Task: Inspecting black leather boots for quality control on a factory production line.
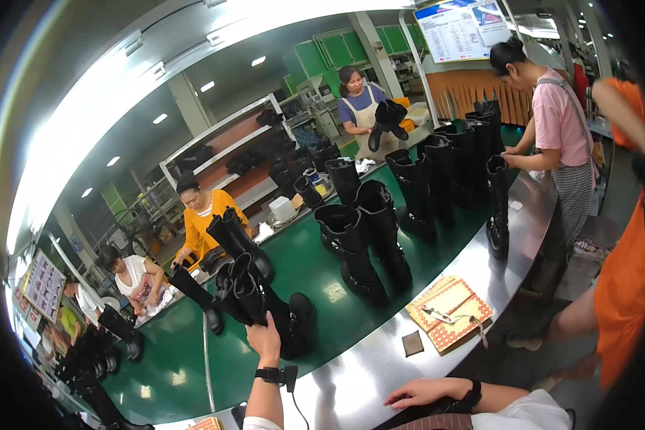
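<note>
My left hand (264, 340) reaches over the green conveyor belt and grips a pair of tall black boots (245, 290) by the shafts. Its thumb shows on the near side, while the other fingers are mostly hidden by the boots. One rounded toe (302, 315) points to the right. My right hand (421, 392) is low over the shiny metal ledge (358, 383), empty, its fingers loosely stretched. Beyond the held pair, another black boot pair (235, 240) stands on the belt.
Several tall black boots (351, 251) stand along the green belt (337, 308). On the ledge lie patterned yellow cards (451, 315) with a small metal tool on top, beside a dark square patch (413, 343). Co-workers handle boots across the belt and at the right; a person in orange is close by.
</note>
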Action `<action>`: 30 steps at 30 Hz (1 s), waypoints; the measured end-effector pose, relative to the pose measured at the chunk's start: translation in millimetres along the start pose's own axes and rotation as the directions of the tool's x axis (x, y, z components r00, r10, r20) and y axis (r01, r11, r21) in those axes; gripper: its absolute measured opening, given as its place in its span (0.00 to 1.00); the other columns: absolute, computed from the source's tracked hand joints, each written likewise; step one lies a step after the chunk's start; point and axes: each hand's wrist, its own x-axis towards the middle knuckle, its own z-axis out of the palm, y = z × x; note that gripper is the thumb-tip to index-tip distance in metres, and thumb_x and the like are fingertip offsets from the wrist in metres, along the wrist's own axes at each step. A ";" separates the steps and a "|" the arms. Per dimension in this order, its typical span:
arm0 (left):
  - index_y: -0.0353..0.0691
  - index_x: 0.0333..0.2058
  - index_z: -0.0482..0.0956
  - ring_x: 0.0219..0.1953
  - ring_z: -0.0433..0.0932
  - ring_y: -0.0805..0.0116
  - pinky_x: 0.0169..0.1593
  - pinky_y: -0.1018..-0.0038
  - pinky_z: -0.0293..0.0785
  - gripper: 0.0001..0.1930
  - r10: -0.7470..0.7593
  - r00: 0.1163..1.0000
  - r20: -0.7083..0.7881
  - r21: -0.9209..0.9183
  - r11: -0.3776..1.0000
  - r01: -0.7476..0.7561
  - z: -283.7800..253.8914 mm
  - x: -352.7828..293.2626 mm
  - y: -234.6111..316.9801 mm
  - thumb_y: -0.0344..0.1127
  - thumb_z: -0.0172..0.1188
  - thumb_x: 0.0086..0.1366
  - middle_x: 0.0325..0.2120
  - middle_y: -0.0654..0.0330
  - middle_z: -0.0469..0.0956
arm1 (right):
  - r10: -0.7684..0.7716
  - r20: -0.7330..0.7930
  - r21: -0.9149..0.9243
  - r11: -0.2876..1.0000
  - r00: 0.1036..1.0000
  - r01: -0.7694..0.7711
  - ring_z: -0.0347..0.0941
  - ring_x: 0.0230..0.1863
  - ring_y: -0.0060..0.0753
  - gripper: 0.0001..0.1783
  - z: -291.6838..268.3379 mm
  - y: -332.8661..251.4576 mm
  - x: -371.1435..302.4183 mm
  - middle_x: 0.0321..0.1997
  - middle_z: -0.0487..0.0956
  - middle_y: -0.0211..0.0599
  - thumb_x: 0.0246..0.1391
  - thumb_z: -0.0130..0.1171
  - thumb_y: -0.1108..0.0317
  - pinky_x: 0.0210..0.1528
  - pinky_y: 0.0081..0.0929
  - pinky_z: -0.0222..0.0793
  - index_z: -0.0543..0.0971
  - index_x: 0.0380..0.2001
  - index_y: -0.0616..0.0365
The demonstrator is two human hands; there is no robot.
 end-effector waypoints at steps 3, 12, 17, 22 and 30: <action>0.34 0.38 0.81 0.38 0.77 0.41 0.41 0.54 0.72 0.19 0.028 1.000 -0.011 0.071 0.997 -0.027 -45.0 6.5 38.0 0.47 0.61 0.60 0.36 0.45 0.77 | -0.085 -0.231 -0.257 0.966 0.969 0.023 0.66 0.61 0.42 0.44 -17.6 -29.0 21.7 0.61 0.69 0.52 0.55 0.61 0.47 0.62 0.33 0.62 0.59 0.65 0.62; 0.39 0.36 0.84 0.35 0.80 0.45 0.39 0.59 0.76 0.30 0.606 0.786 0.124 -0.308 0.776 -0.550 -139.9 -114.1 80.5 0.64 0.61 0.52 0.35 0.47 0.81 | -0.538 -0.493 -0.566 0.795 0.683 0.218 0.59 0.59 0.62 0.63 -12.8 -103.7 87.3 0.65 0.58 0.64 0.39 0.71 0.43 0.64 0.46 0.55 0.50 0.66 0.70; 0.35 0.51 0.75 0.52 0.74 0.39 0.57 0.55 0.66 0.34 0.533 0.829 0.169 -0.172 0.844 -0.508 -129.2 -165.0 23.3 0.58 0.62 0.56 0.48 0.42 0.75 | -0.499 -0.537 -0.474 0.845 0.680 0.246 0.53 0.66 0.64 0.61 -1.5 -69.2 74.0 0.69 0.54 0.60 0.30 0.71 0.64 0.68 0.48 0.51 0.49 0.67 0.67; 0.33 0.65 0.51 0.61 0.65 0.59 0.63 0.56 0.59 0.46 0.634 0.747 -0.200 -0.166 0.729 -0.664 -85.3 -218.4 1.8 0.42 0.70 0.55 0.65 0.47 0.53 | -0.392 -0.657 -0.247 0.919 0.644 0.307 0.53 0.67 0.60 0.56 9.5 -49.1 64.6 0.68 0.55 0.57 0.35 0.70 0.64 0.69 0.45 0.51 0.53 0.66 0.65; 0.28 0.45 0.76 0.46 0.75 0.67 0.53 0.72 0.69 0.18 -0.239 0.790 0.564 -0.370 0.782 0.501 -90.8 -231.7 14.4 0.24 0.65 0.54 0.42 0.57 0.78 | -0.343 -0.707 -0.323 0.934 0.619 0.150 0.56 0.67 0.60 0.54 26.2 -43.7 62.6 0.67 0.58 0.59 0.36 0.70 0.71 0.67 0.44 0.55 0.54 0.67 0.59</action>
